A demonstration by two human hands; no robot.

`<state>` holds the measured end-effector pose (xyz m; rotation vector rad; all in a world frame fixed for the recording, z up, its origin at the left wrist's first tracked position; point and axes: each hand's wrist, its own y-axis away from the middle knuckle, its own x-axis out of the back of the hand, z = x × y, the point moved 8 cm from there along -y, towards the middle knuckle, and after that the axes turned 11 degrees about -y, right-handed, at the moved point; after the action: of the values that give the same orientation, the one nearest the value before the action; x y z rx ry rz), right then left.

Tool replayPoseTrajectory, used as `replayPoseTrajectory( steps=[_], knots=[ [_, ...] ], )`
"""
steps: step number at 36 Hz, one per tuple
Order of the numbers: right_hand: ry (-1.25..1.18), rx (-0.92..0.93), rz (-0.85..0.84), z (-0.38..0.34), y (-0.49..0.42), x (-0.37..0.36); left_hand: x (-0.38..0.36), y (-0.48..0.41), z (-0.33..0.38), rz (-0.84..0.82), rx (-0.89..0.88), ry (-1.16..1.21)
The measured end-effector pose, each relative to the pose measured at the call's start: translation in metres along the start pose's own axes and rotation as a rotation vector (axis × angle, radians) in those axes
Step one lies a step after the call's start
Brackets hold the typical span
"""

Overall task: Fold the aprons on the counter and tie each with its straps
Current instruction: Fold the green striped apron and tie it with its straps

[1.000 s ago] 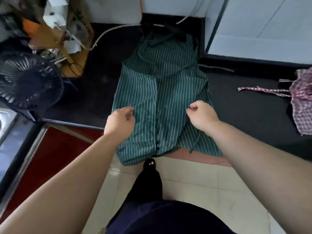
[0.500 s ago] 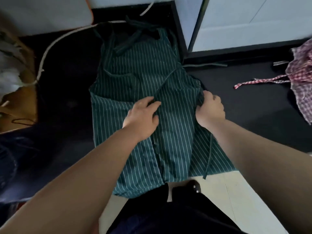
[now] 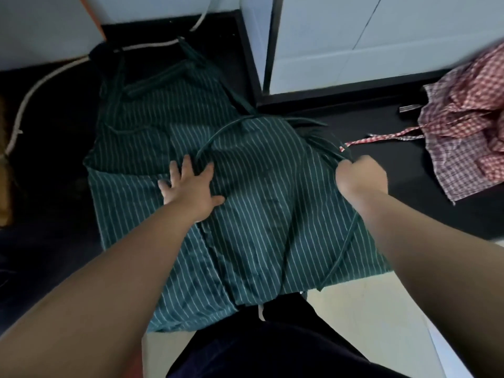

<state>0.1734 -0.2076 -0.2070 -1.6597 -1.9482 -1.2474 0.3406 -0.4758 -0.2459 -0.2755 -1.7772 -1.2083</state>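
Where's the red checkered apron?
The red checkered apron lies crumpled at the far right of the head view on the black counter, right of the green striped apron, one strap reaching toward the right hand.

Black counter [image 3: 409, 203] — green apron [image 3: 245, 186], checked apron [image 3: 463, 137]

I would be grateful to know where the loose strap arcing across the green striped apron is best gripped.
Probably near its lower end, pinched across its width from above: the strap lies thin atop the green striped apron, ending beside the left hand, which presses flat there. The right hand is gripping the apron's right edge.
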Motion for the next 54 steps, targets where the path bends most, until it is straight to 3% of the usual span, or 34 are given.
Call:
replayPoseTrajectory(
  steps=[3, 6, 10, 15, 18, 23, 30, 36, 40, 45, 49, 54],
  knots=[
    [-0.082, 0.004, -0.085, 0.004, -0.006, 0.004, 0.016, 0.008, 0.022, 0.099, 0.033, -0.038],
    [-0.275, -0.064, -0.219, 0.000, 0.000, -0.008, 0.028, 0.018, 0.056, 0.232, -0.079, 0.001],
    [-0.255, -0.067, -0.380, -0.007, 0.004, -0.022, 0.016, 0.019, 0.086, 0.118, -0.193, 0.117],
    [0.065, 0.052, -0.221, 0.007, -0.015, 0.013, 0.009, 0.010, 0.091, 0.027, -0.106, -0.023],
    [0.244, -0.097, -0.227, 0.036, -0.018, 0.026, 0.011, 0.010, 0.093, -0.018, -0.073, -0.065],
    [-0.027, -0.040, -0.279, 0.030, -0.021, 0.016, 0.022, 0.014, 0.107, 0.110, -0.135, -0.097],
    [-0.026, -0.051, -0.261, 0.024, -0.032, 0.011, 0.025, 0.016, 0.112, 0.252, -0.185, 0.113],
    [-0.254, 0.175, -0.211, -0.013, -0.025, 0.020, -0.003, 0.012, 0.129, -0.025, -0.283, -0.160],
    [-0.466, 0.146, -0.376, -0.034, -0.005, 0.018, 0.002, 0.004, 0.129, -0.049, -0.255, -0.150],
    [-0.370, 0.231, -0.476, -0.053, 0.013, 0.016, 0.022, 0.002, 0.125, 0.068, -0.243, -0.215],
    [-0.388, 0.241, -0.519, -0.070, 0.027, -0.002, 0.024, 0.032, 0.105, 0.216, -0.248, -0.067],
    [-0.283, 0.211, -0.577, -0.074, 0.049, -0.035, -0.017, 0.049, 0.079, 0.051, -0.209, -0.109]
  ],
)
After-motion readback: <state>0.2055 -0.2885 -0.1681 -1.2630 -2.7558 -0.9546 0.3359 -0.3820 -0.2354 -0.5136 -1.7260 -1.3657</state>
